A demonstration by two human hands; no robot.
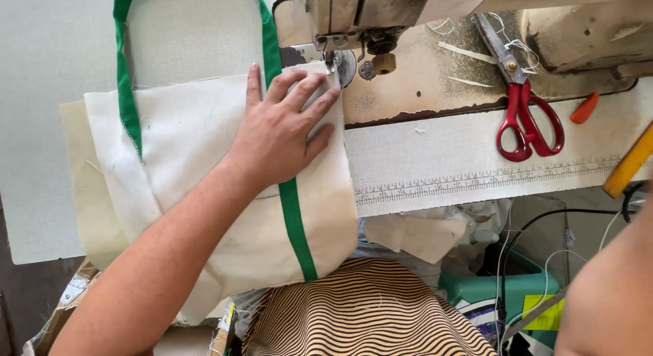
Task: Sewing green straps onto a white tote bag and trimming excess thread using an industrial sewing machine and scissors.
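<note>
The fingers (306,101) of the left hand (275,135) are spread wide and pressed flat, gripping nothing, pinning a cream canvas bag (197,165) to the desk (54,70) at the centre of the frame. The fingertips reach almost to the presser foot (331,57) of the sewing machine (354,16) at the upper middle. A green strap (294,227) runs under the palm, down the bag's face, and loops up toward the upper left.

The right hand is out of sight; only a forearm (609,295) shows at the lower right, so I cannot tell what its fingers are doing.

The canvas looks soft but fairly thick, light, likely to creep unless held flat; the stitched strap and folded edges seem the firmest places to take hold.

Red-handled scissors (527,118) lie on the machine bed at the upper right, above a printed ruler strip (476,179).
</note>
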